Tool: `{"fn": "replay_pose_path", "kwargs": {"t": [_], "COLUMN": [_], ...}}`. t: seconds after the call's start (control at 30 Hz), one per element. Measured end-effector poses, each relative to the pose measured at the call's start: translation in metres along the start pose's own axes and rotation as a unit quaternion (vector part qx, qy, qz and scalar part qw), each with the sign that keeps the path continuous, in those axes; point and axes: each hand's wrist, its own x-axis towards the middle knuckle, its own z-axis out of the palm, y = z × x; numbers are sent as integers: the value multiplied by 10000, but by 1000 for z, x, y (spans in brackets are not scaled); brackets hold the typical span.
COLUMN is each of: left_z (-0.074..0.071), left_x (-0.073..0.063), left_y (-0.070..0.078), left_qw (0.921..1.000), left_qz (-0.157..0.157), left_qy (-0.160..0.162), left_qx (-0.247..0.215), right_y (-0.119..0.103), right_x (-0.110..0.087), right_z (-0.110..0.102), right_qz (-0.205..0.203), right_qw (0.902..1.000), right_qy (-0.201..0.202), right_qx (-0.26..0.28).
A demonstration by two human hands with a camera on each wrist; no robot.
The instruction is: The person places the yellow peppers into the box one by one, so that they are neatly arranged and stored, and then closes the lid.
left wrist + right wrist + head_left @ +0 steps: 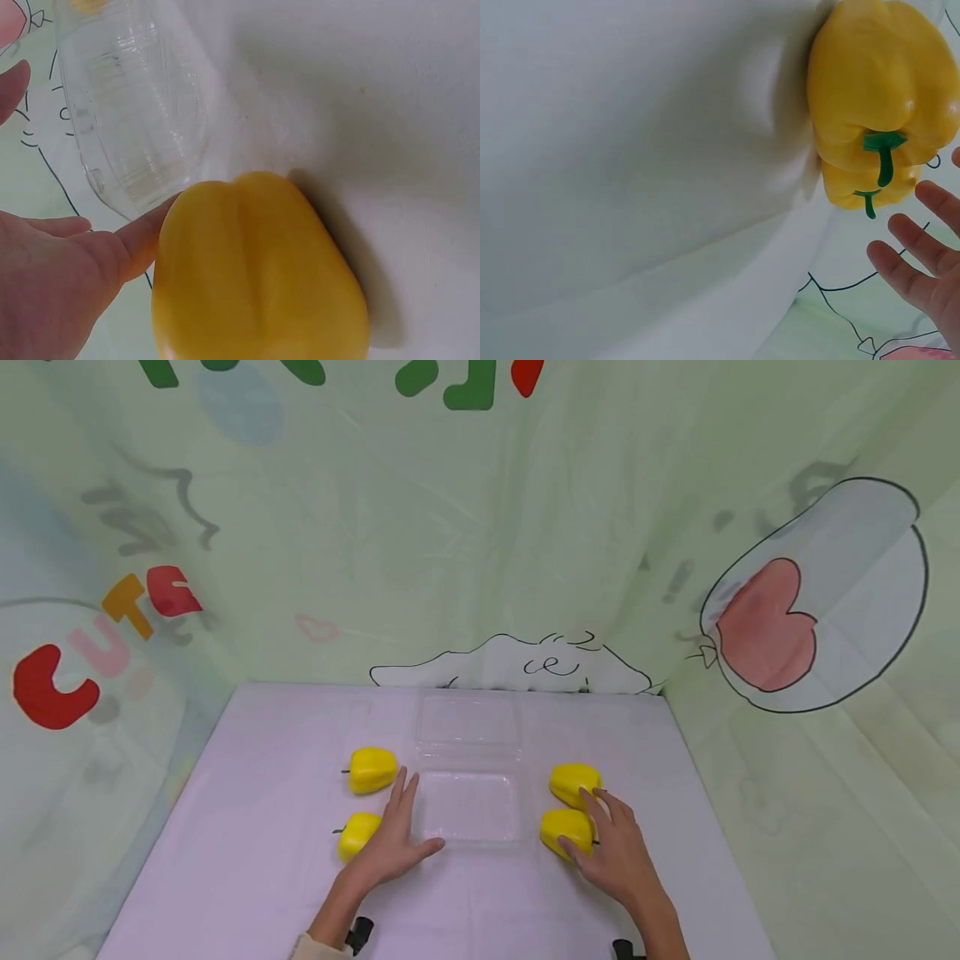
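Observation:
A see-through plastic box [471, 808] lies on the table with its lid [468, 720] folded back behind it. My left hand [392, 845], fingers straight and spread, is at the box's left side, the thumb by its front corner. Just left of that hand sit two yellow bell peppers: a rear one [372, 770] and a front one [358, 836], partly hidden by the hand. To the right, my right hand [617, 853] hovers over the front right pepper [566, 832], fingers parted; in the right wrist view its fingers [906, 274] appear apart from the peppers. Another pepper [575, 784] lies just behind.
A pale cloth covers the table [288, 727]. Printed curtains [450, 552] stand behind it and at both sides. Dark wrist-camera parts [360, 935] show below the hands.

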Motion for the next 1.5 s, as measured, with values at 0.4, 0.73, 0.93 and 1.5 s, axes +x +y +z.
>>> {"fn": "replay_pose_path", "kwargs": {"t": [0.4, 0.73, 0.93, 1.5], "left_z": [6, 10, 13, 14], "left_x": [-1, -3, -3, -4], "left_y": [0, -6, -7, -7], "left_qw": [9997, 9995, 9996, 9995], "left_qz": [-36, -150, -89, -68], "left_qy": [15, -18, 5, 41], "left_qx": [-250, -295, -275, -317], "right_y": [-1, 7, 9, 11], "right_x": [-7, -7, -6, -9], "right_z": [6, 16, 16, 20], "right_qz": [369, 519, 512, 410], "right_qw": [9974, 9917, 9917, 9909], "right_qy": [-318, -501, -474, -258], "right_qx": [525, 1062, 1078, 1255]}}
